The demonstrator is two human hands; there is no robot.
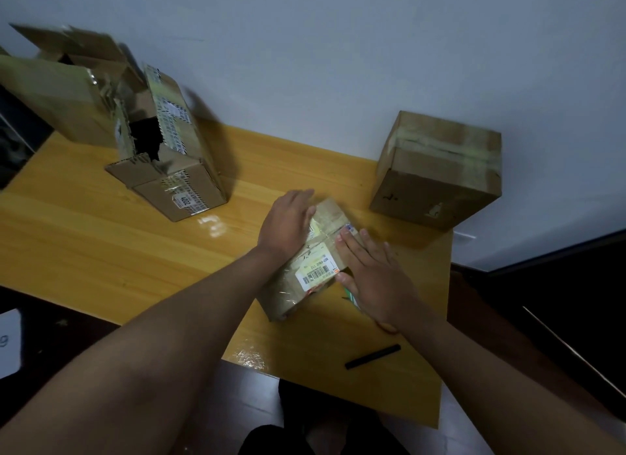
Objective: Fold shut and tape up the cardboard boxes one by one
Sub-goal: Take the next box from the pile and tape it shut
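Flat hands [288,222] press taped box [313,261]

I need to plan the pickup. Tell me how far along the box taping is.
Done, by the look of it: the square box at the right stands closed with tape across its top. In hand: the small box, flaps folded down, with the left hand and right hand pressing flat on it. Left: the long box and the big box behind it, both still open.

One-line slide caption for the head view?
Both hands, left and right, press flat on a small taped box on the yellow table.
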